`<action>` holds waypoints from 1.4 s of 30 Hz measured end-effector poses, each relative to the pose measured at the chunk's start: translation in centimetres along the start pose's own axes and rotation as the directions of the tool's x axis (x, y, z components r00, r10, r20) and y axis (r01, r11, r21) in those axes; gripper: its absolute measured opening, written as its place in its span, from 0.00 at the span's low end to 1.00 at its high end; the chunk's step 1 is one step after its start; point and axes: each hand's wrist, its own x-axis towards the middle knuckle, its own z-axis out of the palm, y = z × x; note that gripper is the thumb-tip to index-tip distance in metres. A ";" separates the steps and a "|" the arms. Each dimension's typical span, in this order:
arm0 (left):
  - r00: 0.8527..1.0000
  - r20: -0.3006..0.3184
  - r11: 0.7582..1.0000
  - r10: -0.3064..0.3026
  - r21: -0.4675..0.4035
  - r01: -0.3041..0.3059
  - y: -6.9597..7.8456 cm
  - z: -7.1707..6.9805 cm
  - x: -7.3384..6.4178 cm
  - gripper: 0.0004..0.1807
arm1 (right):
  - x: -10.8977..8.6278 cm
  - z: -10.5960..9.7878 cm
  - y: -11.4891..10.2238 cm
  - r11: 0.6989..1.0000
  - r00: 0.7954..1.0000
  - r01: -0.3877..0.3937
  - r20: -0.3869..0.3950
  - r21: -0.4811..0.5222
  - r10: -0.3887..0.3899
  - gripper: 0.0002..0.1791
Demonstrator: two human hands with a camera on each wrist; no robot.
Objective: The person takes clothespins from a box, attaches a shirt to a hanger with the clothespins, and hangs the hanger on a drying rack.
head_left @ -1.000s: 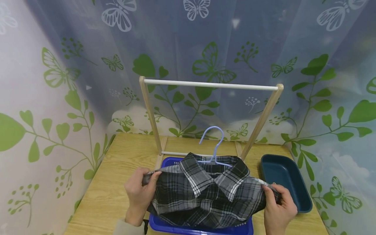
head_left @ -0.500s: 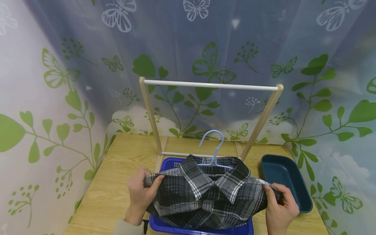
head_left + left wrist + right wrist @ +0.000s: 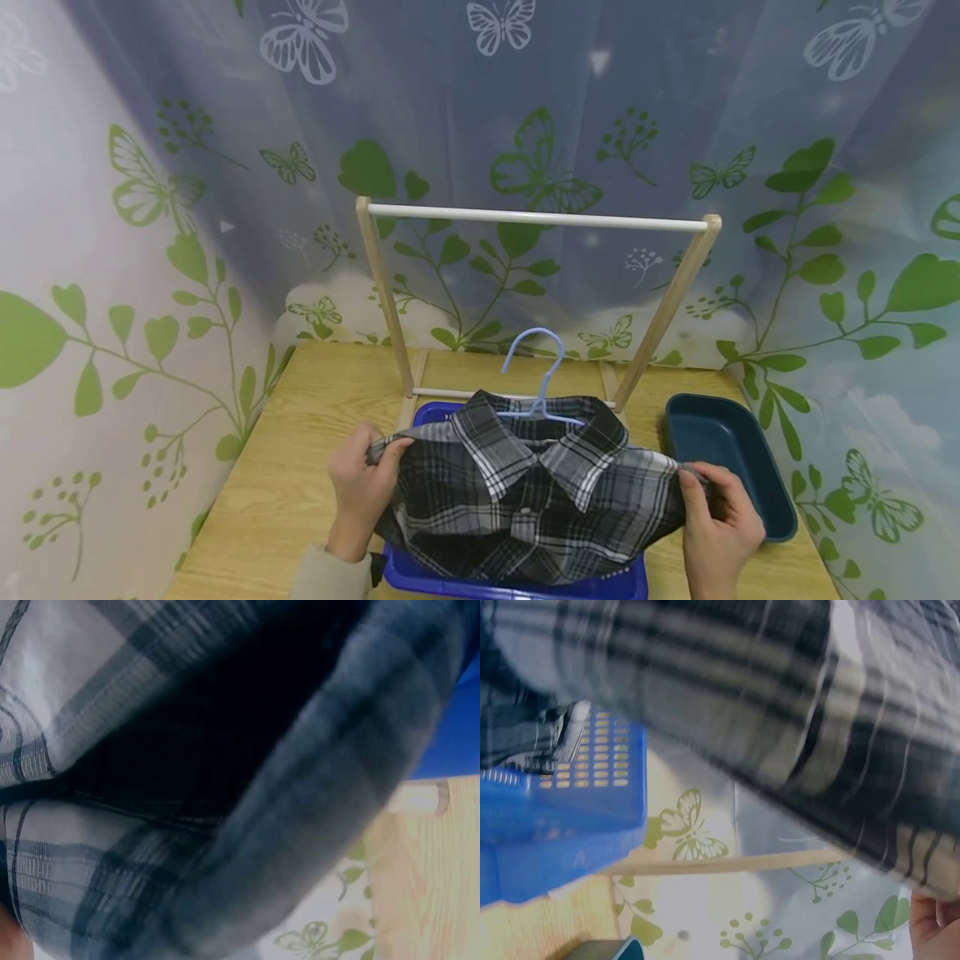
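A black, grey and white plaid shirt is spread between my two hands above a blue basket. In the head view my left hand pinches the shirt at its left shoulder, thumb on top. My right hand pinches the shoulder on the other side. A light-blue hanger sits inside the collar, its hook sticking up out of the neck and its arms mostly hidden by cloth. Plaid fabric fills most of the left wrist view, and a shirt fold crosses the right wrist view.
Behind the basket stands a small rack with a white top rail and wooden legs. A dark teal tray lies to the right on the wooden table. Dark cloth shows at the basket in the right wrist view. Patterned curtains surround the table.
The shirt and hanger have shifted slightly to the left, and the hanger hook has dipped a little since the first frame. Both hands keep their hold on the shoulders, the right one slightly farther right.
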 end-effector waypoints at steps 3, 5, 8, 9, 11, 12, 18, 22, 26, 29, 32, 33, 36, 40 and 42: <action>1.000 -0.009 0.999 -0.027 -0.035 0.026 0.4 0.0 0.5 0.32 | 0.3 -0.4 -0.3 0.999 1.000 0.005 0.026 0.035 -0.006 0.02; 0.999 -0.011 0.998 -0.038 -0.052 0.037 0.4 0.0 0.6 0.32 | 0.5 -0.9 -0.1 1.000 0.999 0.004 0.043 0.012 -0.004 0.05; 0.999 -0.009 0.996 -0.044 -0.076 0.043 -0.1 0.1 0.3 0.32 | 0.9 -2.0 0.7 0.996 0.998 0.003 0.055 -0.086 0.002 0.07; 0.999 -0.008 0.996 -0.044 -0.081 0.043 -0.4 0.2 0.2 0.32 | 1.0 -2.4 1.1 0.994 0.998 0.004 0.062 -0.112 0.003 0.08; 0.999 -0.008 0.994 -0.049 -0.096 0.048 -1.0 0.3 -0.2 0.32 | 1.3 -3.2 1.9 0.989 0.997 0.008 0.077 -0.145 0.003 0.09; 0.999 -0.009 0.994 -0.052 -0.100 0.051 -1.3 0.4 -0.3 0.32 | 1.5 -3.5 2.2 0.987 0.996 0.011 0.085 -0.159 0.003 0.10; 0.998 -0.025 0.992 -0.055 -0.114 0.052 -2.3 0.5 -0.8 0.32 | 2.7 -5.7 3.8 0.948 0.991 -0.058 0.097 -0.313 0.093 0.12; 0.998 -0.028 0.990 -0.047 -0.136 0.043 -2.5 0.6 -0.8 0.31 | 3.6 -6.7 4.9 0.897 0.977 -0.164 0.059 -0.411 0.206 0.12; 0.999 -0.027 0.989 -0.043 -0.145 0.039 -2.5 0.6 -0.8 0.31 | 4.4 -7.3 6.2 0.829 0.960 -0.208 0.054 -0.519 0.275 0.11; 0.999 -0.026 0.988 -0.039 -0.151 0.035 -2.3 0.6 -0.7 0.32 | 4.8 -7.8 7.2 0.759 0.944 -0.208 0.076 -0.617 0.321 0.10; 0.999 -0.026 0.986 -0.041 -0.160 0.036 -2.2 0.6 -0.6 0.32 | 4.9 -8.4 8.3 0.684 0.915 -0.222 0.094 -0.695 0.393 0.11; 0.999 -0.027 0.986 -0.041 -0.163 0.037 -2.1 0.6 -0.6 0.32 | 4.9 -8.5 8.7 0.663 0.903 -0.229 0.099 -0.713 0.419 0.12; 0.999 -0.029 0.985 -0.040 -0.170 0.034 -2.0 0.5 -0.4 0.32 | 4.8 -9.0 10.0 0.617 0.877 -0.226 0.118 -0.754 0.465 0.13; 0.999 -0.030 0.984 -0.035 -0.176 0.029 -1.9 0.5 -0.3 0.32 | 4.7 -9.5 11.4 0.596 0.866 -0.187 0.155 -0.781 0.476 0.12; 0.999 -0.028 0.985 -0.033 -0.172 0.028 -1.8 0.5 -0.3 0.32 | 4.6 -9.6 12.0 0.592 0.863 -0.160 0.179 -0.790 0.473 0.11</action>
